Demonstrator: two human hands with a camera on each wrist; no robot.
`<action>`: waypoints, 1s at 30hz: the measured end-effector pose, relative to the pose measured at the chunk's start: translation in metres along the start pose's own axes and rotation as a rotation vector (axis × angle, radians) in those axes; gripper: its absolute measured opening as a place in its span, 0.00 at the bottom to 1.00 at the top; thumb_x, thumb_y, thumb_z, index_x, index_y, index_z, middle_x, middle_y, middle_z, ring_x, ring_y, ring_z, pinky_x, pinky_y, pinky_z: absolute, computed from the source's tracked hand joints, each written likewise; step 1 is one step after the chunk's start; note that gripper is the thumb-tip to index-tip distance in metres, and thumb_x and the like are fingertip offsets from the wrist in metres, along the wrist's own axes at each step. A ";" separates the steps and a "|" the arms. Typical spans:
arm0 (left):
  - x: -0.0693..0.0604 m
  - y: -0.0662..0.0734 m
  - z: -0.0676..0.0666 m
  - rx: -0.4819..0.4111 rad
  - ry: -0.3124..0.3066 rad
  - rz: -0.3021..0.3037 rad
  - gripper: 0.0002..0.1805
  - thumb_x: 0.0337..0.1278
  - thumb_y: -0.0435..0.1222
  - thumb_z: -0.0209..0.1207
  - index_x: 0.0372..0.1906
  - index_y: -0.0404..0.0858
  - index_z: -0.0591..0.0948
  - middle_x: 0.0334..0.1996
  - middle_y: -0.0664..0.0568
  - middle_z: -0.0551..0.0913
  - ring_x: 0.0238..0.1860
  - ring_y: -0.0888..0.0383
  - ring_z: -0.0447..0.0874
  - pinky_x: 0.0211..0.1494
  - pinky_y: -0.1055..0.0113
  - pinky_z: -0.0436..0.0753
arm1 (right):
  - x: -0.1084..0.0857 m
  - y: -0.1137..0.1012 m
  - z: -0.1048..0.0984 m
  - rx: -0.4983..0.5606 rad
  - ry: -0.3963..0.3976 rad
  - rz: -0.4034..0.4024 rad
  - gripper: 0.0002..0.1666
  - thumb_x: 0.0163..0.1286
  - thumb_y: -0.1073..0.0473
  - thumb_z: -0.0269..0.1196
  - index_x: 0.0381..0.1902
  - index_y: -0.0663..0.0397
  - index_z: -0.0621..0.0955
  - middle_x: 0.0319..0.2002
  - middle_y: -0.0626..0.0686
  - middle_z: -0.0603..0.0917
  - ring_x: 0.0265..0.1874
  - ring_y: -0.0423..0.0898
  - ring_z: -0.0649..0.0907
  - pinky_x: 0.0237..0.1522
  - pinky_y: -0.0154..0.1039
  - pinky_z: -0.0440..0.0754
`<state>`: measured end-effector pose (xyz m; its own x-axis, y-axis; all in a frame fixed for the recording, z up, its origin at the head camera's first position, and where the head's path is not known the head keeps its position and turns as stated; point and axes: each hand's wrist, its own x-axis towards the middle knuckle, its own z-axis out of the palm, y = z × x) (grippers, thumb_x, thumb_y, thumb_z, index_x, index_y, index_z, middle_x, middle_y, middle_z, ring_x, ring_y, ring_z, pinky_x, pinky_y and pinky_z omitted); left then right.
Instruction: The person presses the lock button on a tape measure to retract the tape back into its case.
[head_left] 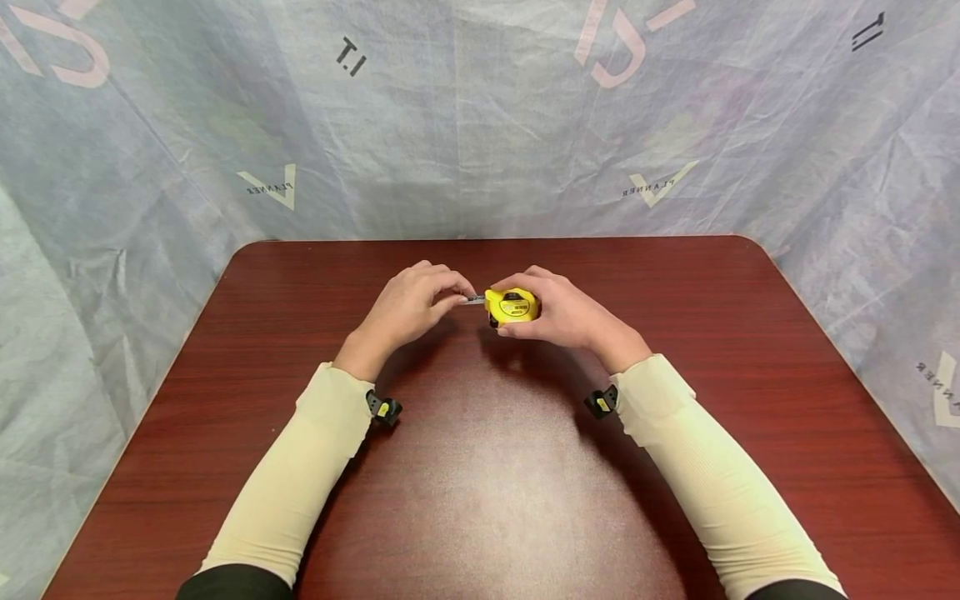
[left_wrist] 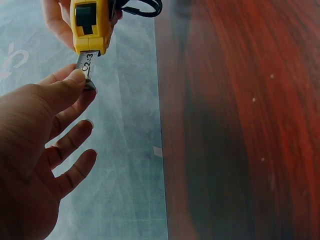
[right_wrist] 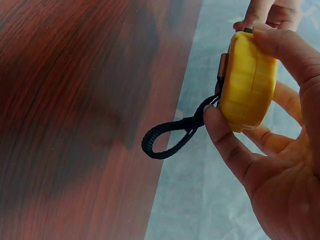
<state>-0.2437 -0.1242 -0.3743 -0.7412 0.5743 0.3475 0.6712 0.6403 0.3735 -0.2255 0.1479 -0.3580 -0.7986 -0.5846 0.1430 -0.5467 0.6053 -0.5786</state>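
Above the table's far half, my right hand (head_left: pixel 562 308) grips a yellow tape measure (head_left: pixel 514 306) by its case. The thumb and fingers press its edges in the right wrist view, where a black wrist cord (right_wrist: pixel 172 137) hangs in a loop from the case (right_wrist: pixel 250 82). My left hand (head_left: pixel 412 307) is just left of it, pinching the end of the metal blade (head_left: pixel 474 300) between thumb and forefinger. Only a short stretch of printed blade (left_wrist: pixel 88 62) shows outside the case in the left wrist view; the other left fingers (left_wrist: pixel 75 172) are spread.
Both hands are over a dark red wood-grain table (head_left: pixel 517 500) with rounded far corners. A grey-white cloth (head_left: pixel 465 125) with printed letters hangs behind the table and along its sides. Black straps with small yellow marks (head_left: pixel 384 409) sit at the wrists, over pale sleeves (head_left: pixel 300 475).
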 end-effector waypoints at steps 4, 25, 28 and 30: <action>0.001 0.001 0.001 0.000 -0.004 0.001 0.07 0.69 0.41 0.66 0.48 0.52 0.88 0.44 0.62 0.86 0.44 0.57 0.77 0.50 0.59 0.75 | 0.001 0.000 0.001 -0.001 0.002 -0.009 0.33 0.60 0.47 0.78 0.63 0.41 0.82 0.51 0.49 0.79 0.44 0.45 0.78 0.45 0.43 0.78; 0.003 0.005 0.003 -0.007 -0.017 0.004 0.06 0.68 0.41 0.67 0.47 0.51 0.88 0.44 0.62 0.86 0.45 0.56 0.78 0.51 0.58 0.76 | 0.002 -0.003 0.002 -0.005 -0.002 -0.013 0.33 0.60 0.46 0.78 0.63 0.41 0.82 0.51 0.50 0.79 0.44 0.45 0.78 0.45 0.43 0.78; 0.003 0.005 0.003 -0.004 -0.019 -0.001 0.06 0.68 0.41 0.67 0.47 0.51 0.88 0.44 0.62 0.87 0.45 0.56 0.78 0.51 0.58 0.76 | 0.002 -0.003 0.002 -0.005 0.001 -0.012 0.33 0.60 0.46 0.78 0.63 0.42 0.82 0.50 0.50 0.79 0.44 0.45 0.78 0.45 0.43 0.78; 0.004 0.005 0.003 0.001 -0.020 -0.004 0.06 0.68 0.42 0.67 0.47 0.51 0.88 0.44 0.62 0.86 0.45 0.56 0.78 0.51 0.58 0.76 | 0.002 -0.004 0.002 -0.004 0.003 -0.013 0.33 0.60 0.47 0.78 0.63 0.42 0.82 0.50 0.50 0.79 0.44 0.45 0.78 0.45 0.43 0.78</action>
<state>-0.2427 -0.1171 -0.3735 -0.7441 0.5815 0.3289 0.6681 0.6431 0.3742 -0.2247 0.1435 -0.3573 -0.7919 -0.5910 0.1533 -0.5584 0.5994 -0.5735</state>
